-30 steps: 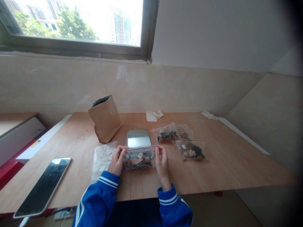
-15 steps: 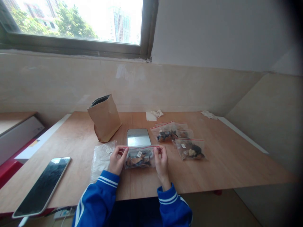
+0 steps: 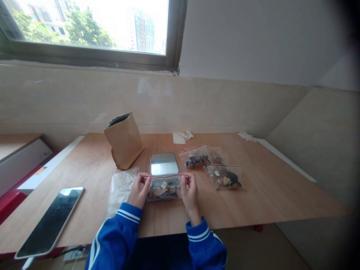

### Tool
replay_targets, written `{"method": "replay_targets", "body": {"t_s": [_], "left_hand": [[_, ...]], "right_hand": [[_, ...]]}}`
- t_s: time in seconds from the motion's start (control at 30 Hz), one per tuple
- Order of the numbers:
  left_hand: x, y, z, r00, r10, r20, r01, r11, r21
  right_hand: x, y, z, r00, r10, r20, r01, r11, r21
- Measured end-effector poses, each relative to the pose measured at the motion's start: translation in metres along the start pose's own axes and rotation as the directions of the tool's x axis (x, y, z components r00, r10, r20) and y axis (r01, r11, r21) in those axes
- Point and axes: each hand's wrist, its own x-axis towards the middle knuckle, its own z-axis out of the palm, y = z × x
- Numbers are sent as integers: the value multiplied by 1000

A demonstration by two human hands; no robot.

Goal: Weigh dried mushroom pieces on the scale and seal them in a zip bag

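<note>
Left hand [image 3: 138, 191] and right hand [image 3: 189, 192]: fingertips pinched shut on the two top corners of a small clear zip bag [image 3: 164, 188], one at each end of its red seal strip. The bag stands on the wooden table [image 3: 267, 195], directly before the person, holding dark and tan pieces and a small white label.

Change noted: against the picture a second ago the hands have drawn slightly closer together and the seal strip now runs straight and level. In my judgement the closure is being pressed along its length and is near finished.

Surroundings, from the bag:
- 12 o'clock: small scale with shiny plate [image 3: 164, 163].
- 9 o'clock: crumpled clear plastic [image 3: 121, 189], touching the left hand.
- 11 o'clock: open brown paper bag [image 3: 124, 140].
- 1–3 o'clock: filled zip bags [image 3: 213, 167], lying flat.
- 8 o'clock: phone [image 3: 51, 221], well apart.
</note>
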Motion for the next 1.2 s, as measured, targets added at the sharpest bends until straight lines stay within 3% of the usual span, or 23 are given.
{"method": "replay_targets", "body": {"t_s": [0.13,0.3,0.63,0.77,1.0,1.2], "left_hand": [[0,3,2,999,-21,33,25,991,-128],[1,6,4,994,-82,77,83,997,-9],[4,-4,1,1000,-8,-5,7,997,-79],[6,-10,0,998,-55,-13,51,981,-189],[6,-11,0,995,-100,1,97,964,-247],[6,-6,0,995,-101,25,104,963,-250]], "right_hand": [[-2,0,1,1000,-26,17,26,1000,-1],[-4,-5,2,999,-17,41,15,999,41],[-3,-11,3,986,57,159,-70,995,72],[-2,-14,1,992,3,128,-3,1000,3],[-1,-18,-1,989,87,119,-96,993,74],[2,-19,-3,993,52,105,-62,994,86]]}}
